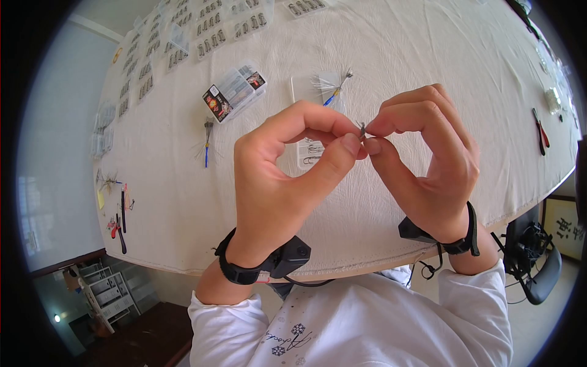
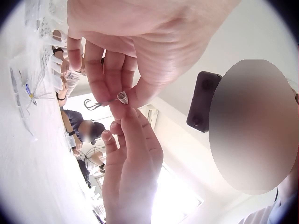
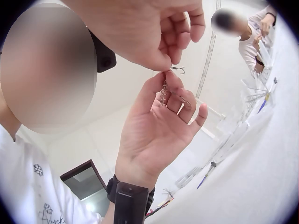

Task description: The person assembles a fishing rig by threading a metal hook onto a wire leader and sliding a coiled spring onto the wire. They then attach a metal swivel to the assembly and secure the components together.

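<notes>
In the head view my left hand [image 1: 287,165] and right hand [image 1: 431,137] meet above the table, thumb and fingers pinching small metal tackle [image 1: 362,130] between them. The left wrist view shows a silvery coil spring [image 2: 123,97] at the left thumb and curved hook points [image 2: 92,104] beside the fingers. From the right wrist, a coil spring [image 3: 163,94] hangs against the left fingers near a hook bend [image 3: 186,102]. Another small fishing hook [image 3: 179,70] sticks out at the right fingertips. Below the hands, a clear hook box [image 1: 304,160] lies partly hidden.
Two wire-skirted lures with blue shafts, one lure [image 1: 333,98] and another lure [image 1: 206,153], lie on the cloth. A labelled plastic box [image 1: 217,103] is left of centre. Hook packs [image 1: 211,43] fill the far left. Pliers [image 1: 541,131] lie right; other people sit around the table.
</notes>
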The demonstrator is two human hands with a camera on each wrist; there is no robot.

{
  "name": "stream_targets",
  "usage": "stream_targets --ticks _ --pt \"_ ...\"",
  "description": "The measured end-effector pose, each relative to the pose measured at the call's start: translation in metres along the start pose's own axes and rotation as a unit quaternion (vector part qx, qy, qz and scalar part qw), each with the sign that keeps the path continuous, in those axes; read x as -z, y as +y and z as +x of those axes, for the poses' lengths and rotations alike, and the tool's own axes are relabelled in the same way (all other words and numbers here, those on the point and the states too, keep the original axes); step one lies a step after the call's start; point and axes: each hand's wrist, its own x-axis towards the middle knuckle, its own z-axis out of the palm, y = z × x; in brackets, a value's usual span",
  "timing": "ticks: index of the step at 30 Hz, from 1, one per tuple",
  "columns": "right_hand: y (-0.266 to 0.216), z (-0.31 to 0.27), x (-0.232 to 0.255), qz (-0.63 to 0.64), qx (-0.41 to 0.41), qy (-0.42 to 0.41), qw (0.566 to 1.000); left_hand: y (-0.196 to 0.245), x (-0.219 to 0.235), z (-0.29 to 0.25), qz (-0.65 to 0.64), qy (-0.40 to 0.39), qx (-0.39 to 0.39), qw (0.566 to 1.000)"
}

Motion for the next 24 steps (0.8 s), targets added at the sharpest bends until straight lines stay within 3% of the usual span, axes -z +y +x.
stream_targets --ticks 7,24 --pt "0.0009 0.0011 0.0012 0.003 0.001 -0.013 1.000 0.0011 0.0032 0.0005 0.152 -0.007 -0.073 0.986" --pt "0.0040 -0.0004 0.0018 0.058 -0.029 -0.055 0.996 -0.0014 0.0054 0.0050 0.215 0.001 -0.126 0.968"
